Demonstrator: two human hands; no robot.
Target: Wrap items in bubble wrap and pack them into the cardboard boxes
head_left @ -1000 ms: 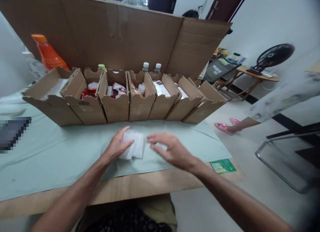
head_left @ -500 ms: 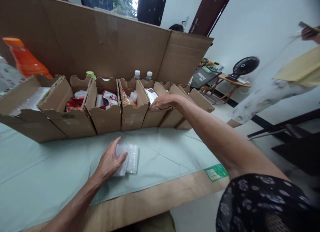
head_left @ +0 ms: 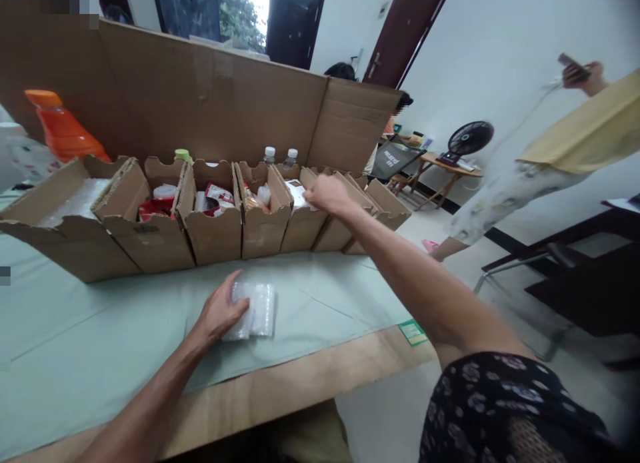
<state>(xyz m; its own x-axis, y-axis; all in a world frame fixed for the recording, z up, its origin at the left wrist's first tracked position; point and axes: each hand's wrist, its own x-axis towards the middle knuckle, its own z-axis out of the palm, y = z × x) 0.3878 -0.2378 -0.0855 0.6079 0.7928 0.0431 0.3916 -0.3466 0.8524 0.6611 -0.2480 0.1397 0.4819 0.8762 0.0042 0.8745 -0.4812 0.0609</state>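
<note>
A person's bare left hand (head_left: 219, 313) rests at the nine o'clock edge of a flat, clear bubble-wrap packet (head_left: 263, 310) on a pale green cloth (head_left: 310, 293) spread over a light wooden table (head_left: 320, 376). Its fingers are extended, with the thumb across the packet. Toward one o'clock from the packet, the bare right hand (head_left: 327, 195) reaches over the fifth from the left in a row of open brown cardboard boxes (head_left: 215, 235), fingers curled beside a flat white item (head_left: 296, 195) inside; whether they grip it cannot be told. The row stands at twelve o'clock, backed by a tall brown cardboard panel (head_left: 210, 110). At ten o'clock stands an orange plastic bottle with an orange cap (head_left: 70, 133). Toward two o'clock, a round black fan (head_left: 470, 140) sits on a small wooden table (head_left: 443, 173), near a person in a yellow top (head_left: 587, 133) holding a phone (head_left: 574, 66).
</note>
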